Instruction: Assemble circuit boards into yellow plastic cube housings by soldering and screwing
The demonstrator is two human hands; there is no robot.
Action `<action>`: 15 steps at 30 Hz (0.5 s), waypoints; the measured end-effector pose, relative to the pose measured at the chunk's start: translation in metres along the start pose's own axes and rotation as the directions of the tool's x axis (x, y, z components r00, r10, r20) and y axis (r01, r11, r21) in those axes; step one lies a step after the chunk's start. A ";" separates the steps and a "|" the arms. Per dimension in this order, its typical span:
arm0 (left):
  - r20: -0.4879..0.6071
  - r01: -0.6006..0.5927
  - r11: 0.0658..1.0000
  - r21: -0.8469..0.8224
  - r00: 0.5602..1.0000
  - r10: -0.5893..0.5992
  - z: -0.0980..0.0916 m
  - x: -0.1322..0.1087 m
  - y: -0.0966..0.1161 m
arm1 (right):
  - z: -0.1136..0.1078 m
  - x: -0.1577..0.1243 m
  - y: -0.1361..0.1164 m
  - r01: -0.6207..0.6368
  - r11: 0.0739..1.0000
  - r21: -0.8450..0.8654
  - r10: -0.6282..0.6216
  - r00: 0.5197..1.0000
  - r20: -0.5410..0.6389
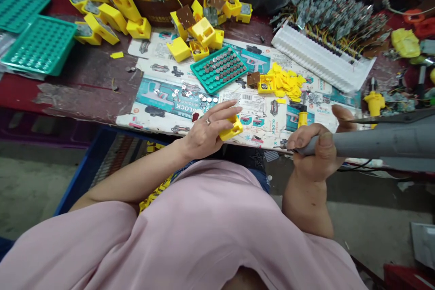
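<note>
My left hand (206, 132), with a ring on one finger, lies over a small yellow plastic housing (232, 131) at the table's front edge. Its fingers are stretched across the piece, and the thumb is hidden. My right hand (317, 152) is wrapped round a long grey electric screwdriver (370, 142). The tool's thin bit points left towards the housing, with a gap between them. Beyond my left hand lie several silver button cells (210, 99) and a green tray (217, 70) holding rows of cells. A yellow-handled screwdriver (302, 119) lies near my right hand.
Yellow housings (118, 2) are heaped at the back left beside green trays (41, 45). Thin yellow pieces (285, 81) form a pile at centre right. A white foam rack (319, 61) stands behind, with wired circuit boards (336, 9). A blue crate (79, 172) is below the table.
</note>
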State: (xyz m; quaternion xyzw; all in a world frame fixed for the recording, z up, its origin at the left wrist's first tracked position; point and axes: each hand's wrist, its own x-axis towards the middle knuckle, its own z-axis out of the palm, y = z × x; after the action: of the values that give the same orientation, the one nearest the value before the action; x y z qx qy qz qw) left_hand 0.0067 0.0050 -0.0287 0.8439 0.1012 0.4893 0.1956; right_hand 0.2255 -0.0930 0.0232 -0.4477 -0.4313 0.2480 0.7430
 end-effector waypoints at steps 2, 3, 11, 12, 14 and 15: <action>-0.037 -0.044 0.998 0.047 0.998 0.046 0.000 -0.002 -0.002 | 0.000 0.000 0.000 -0.003 1.000 -0.007 0.003 1.000 -0.004; -0.046 -0.047 0.995 0.083 0.998 0.051 0.000 -0.002 -0.003 | 0.001 0.000 -0.001 -0.006 1.000 -0.009 0.006 1.000 -0.002; -0.083 -0.141 0.971 0.192 0.984 0.159 -0.005 -0.004 -0.006 | 0.002 -0.001 -0.002 -0.018 0.999 -0.044 0.019 1.000 0.011; -0.101 -0.130 0.971 0.198 0.983 0.152 -0.005 -0.004 -0.006 | 0.002 -0.001 -0.001 -0.018 0.999 -0.045 0.018 1.000 0.008; -0.127 -0.094 0.973 0.209 0.984 0.123 -0.005 -0.004 -0.006 | 0.002 -0.001 0.000 -0.013 0.999 -0.038 0.013 1.000 0.004; -0.135 -0.072 0.975 0.212 0.986 0.102 -0.005 -0.004 -0.005 | 0.002 -0.001 0.000 -0.011 0.999 -0.033 0.011 1.000 0.003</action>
State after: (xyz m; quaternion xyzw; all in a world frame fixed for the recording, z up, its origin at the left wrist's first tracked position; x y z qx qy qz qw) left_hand 0.0003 0.0095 -0.0320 0.8254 0.1282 0.5443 0.0773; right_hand 0.2230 -0.0929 0.0230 -0.4619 -0.4340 0.2458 0.7334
